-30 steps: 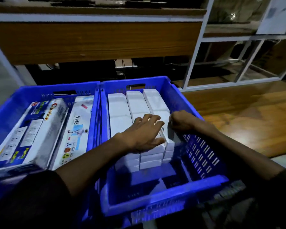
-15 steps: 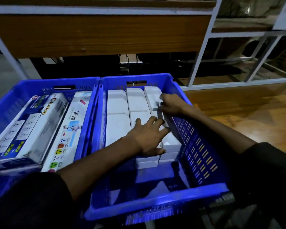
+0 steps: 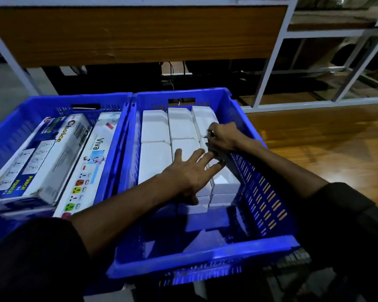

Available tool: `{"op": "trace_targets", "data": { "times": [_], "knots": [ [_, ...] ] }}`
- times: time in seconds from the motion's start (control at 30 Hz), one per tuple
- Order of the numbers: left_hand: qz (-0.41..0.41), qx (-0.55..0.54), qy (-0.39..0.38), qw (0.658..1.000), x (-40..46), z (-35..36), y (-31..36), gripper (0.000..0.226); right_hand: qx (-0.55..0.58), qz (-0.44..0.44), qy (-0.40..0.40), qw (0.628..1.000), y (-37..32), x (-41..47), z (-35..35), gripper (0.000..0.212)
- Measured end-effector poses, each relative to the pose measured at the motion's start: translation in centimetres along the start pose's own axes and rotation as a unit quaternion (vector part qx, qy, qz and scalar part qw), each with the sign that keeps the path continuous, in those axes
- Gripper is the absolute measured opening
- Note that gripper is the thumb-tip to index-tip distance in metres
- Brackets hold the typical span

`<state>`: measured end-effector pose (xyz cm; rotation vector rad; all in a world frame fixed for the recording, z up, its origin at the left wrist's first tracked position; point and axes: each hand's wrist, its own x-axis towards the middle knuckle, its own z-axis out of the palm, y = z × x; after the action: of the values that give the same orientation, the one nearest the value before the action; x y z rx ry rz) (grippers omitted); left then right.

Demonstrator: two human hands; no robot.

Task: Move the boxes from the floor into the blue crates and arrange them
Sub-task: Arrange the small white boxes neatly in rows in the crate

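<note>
Two blue crates stand side by side. The right crate (image 3: pixel 205 257) holds rows of plain white boxes (image 3: pixel 155 158) stacked in layers against its far wall. My left hand (image 3: pixel 191 171) lies flat with spread fingers on the near boxes of the middle and right rows. My right hand (image 3: pixel 222 137) is curled over the right row beside the crate's right wall, fingers pinching the edge of a white box (image 3: pixel 202 119) there. The left crate (image 3: pixel 15 123) holds long printed boxes (image 3: pixel 52 155) of power strips.
A wooden panel on a white metal frame (image 3: pixel 271 62) rises just behind the crates, with dark cables below it. Wooden flooring (image 3: pixel 325 144) runs to the right. The near part of the right crate's floor (image 3: pixel 205 223) is bare blue plastic.
My right hand moved from the near right boxes farther along the right row toward the crate's back. My left hand stayed pressed on the near boxes. The view tilted slightly.
</note>
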<state>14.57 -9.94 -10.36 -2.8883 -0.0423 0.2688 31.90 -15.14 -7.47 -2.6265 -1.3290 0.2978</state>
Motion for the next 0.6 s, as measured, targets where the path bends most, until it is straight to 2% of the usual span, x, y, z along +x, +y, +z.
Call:
{"op": "trace_targets", "data": {
  "times": [0.17,0.37,0.47,0.53,0.6],
  "knots": [
    [0.01,0.015,0.028,0.999,-0.4,0.2,0.2,0.129,-0.052,-0.016,0.008,0.998,0.1,0.1,0.8,0.033],
    [0.018,-0.066,-0.043,0.997,-0.7,-0.8,-0.8,0.106,-0.074,-0.018,0.009,0.997,0.3,-0.3,1.0,0.043],
    [0.005,-0.083,-0.008,0.996,-0.9,-1.3,-1.4,0.091,-0.057,-0.027,0.034,0.997,0.0,-0.2,0.7,0.05],
    [-0.017,-0.1,0.013,0.995,-1.1,-1.6,-1.9,0.084,-0.047,-0.038,0.039,0.997,-0.3,-0.1,0.6,0.065],
    [-0.035,-0.118,0.021,0.992,-1.4,-2.0,-2.6,0.082,-0.037,-0.041,0.042,0.998,-0.7,-0.3,0.4,0.064]
  ]
}}
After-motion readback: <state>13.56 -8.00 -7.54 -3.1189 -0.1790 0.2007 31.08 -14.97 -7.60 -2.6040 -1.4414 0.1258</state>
